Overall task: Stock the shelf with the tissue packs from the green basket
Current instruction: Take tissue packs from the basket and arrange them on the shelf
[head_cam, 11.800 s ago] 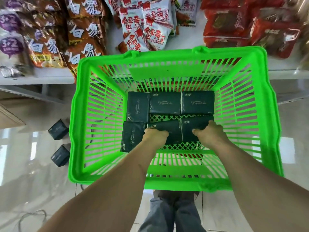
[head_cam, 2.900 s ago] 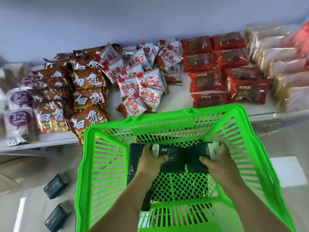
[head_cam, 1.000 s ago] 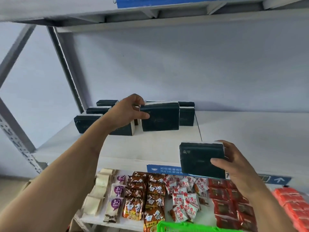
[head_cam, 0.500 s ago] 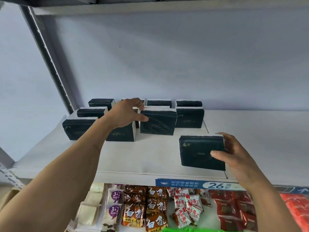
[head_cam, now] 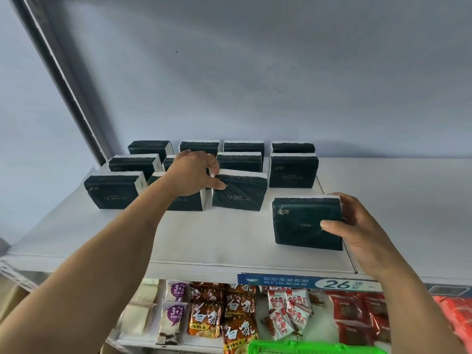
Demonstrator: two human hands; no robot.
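Several dark green tissue packs stand in rows on the white shelf (head_cam: 217, 241). My left hand (head_cam: 190, 175) grips the left end of one pack (head_cam: 242, 194) that stands in the front row, third from the left. My right hand (head_cam: 357, 223) holds another pack (head_cam: 301, 223) upright by its right end, its base at or just above the shelf, in front of the rightmost column (head_cam: 293, 171). Only the rim of the green basket (head_cam: 314, 348) shows at the bottom edge.
A grey upright post (head_cam: 63, 77) bounds the shelf on the left. The shelf surface to the right of the packs is bare white. A blue price strip (head_cam: 304, 281) runs along the shelf's front edge. Below, snack bags (head_cam: 240, 320) fill the lower shelf.
Both hands lifted packs from the basket up to the shelf. In the last second the left pack came down into the front row and the right pack lowered toward the shelf.
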